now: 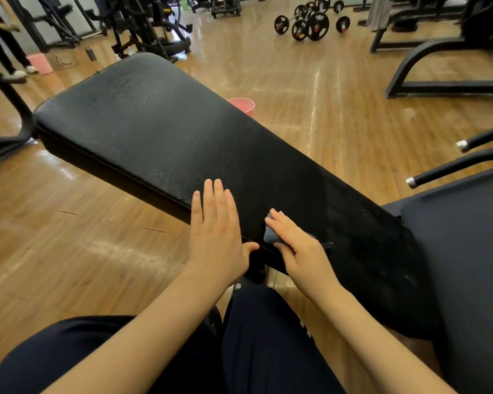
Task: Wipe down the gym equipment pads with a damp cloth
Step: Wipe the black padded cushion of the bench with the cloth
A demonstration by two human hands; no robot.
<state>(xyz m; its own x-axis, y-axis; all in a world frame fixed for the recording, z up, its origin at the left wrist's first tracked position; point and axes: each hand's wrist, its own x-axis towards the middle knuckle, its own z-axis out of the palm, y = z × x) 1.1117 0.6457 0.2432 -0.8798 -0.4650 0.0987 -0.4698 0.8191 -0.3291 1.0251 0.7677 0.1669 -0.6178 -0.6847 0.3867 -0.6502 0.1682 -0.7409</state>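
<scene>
Right hand has a curled grip on the bunched grey cloth at the near edge of the black bench pad; left hand lies flat and holds nothing. The cloth could slide off that edge, leaving the far end unwiped. Glossy wood floor, pink bucket behind the pad, barbells farther back.

Black bench pad: grey cloth lies near front edge.
</scene>
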